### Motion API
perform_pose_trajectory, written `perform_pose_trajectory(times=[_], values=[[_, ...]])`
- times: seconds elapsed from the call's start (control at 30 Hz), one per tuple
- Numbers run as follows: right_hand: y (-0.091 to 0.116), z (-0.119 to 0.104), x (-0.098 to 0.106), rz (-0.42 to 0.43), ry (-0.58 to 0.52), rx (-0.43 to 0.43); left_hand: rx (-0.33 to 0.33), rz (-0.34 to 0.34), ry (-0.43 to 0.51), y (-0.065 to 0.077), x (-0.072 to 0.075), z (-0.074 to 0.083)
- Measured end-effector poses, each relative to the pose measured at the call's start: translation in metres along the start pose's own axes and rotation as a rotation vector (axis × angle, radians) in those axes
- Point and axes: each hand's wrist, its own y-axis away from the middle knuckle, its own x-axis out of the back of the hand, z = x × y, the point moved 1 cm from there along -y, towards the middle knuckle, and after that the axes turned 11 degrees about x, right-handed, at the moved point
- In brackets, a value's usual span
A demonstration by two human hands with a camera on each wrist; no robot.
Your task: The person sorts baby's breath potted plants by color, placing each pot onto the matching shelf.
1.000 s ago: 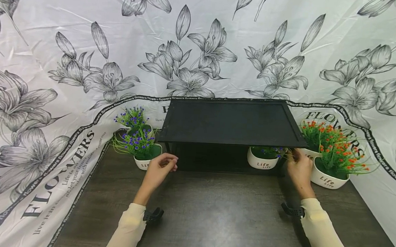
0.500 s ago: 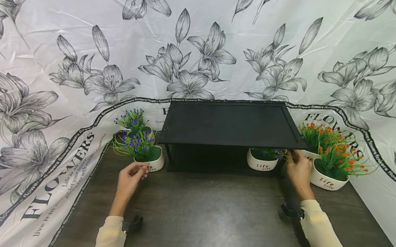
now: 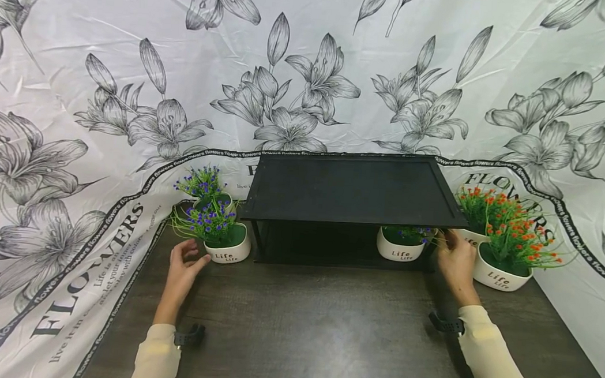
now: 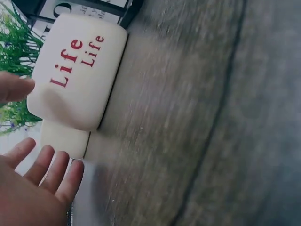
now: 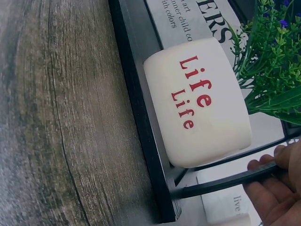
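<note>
My left hand (image 3: 182, 268) is at the left side of a white oval flowerpot (image 3: 228, 254) with purple flowers and red "Life" lettering. In the left wrist view its fingers (image 4: 55, 172) are spread and the thumb stands apart, near the pot's front face. My right hand (image 3: 456, 262) grips the slim black front right post (image 5: 228, 181) of a black two-level shelf (image 3: 354, 189), fingers and thumb curled round it. Beside that post, on the shelf's lower level, sits another white "Life" flowerpot (image 5: 197, 108) with purple flowers, partly under the top panel.
A second purple-flowered plant (image 3: 201, 181) stands behind the left pot. Right of the shelf are two white pots with orange flowers, the nearer pot (image 3: 502, 276) close to my right hand. A white floral cloth (image 3: 310, 68) hangs behind the dark wooden table (image 3: 325, 329).
My left hand has moved left from the shelf's front left corner, past the purple flowerpot's front to its left side, and its fingers have spread. My right hand stays on the post.
</note>
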Motion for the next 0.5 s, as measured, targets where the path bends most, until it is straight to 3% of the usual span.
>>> perform_pose_trajectory(times=[0.13, 0.23, 0.5], values=[[0.000, -0.001, 0.000, 0.000, -0.004, -0.004, 0.035, -0.146, 0.031, -0.006, -0.001, 0.000], [0.001, -0.001, -0.001, 0.001, 0.000, -0.001, 0.053, -0.219, 0.045, -0.012, -0.004, 0.000], [0.002, -0.003, 0.001, -0.011, 0.001, -0.018, 0.020, -0.264, 0.082, -0.021, -0.018, 0.003]])
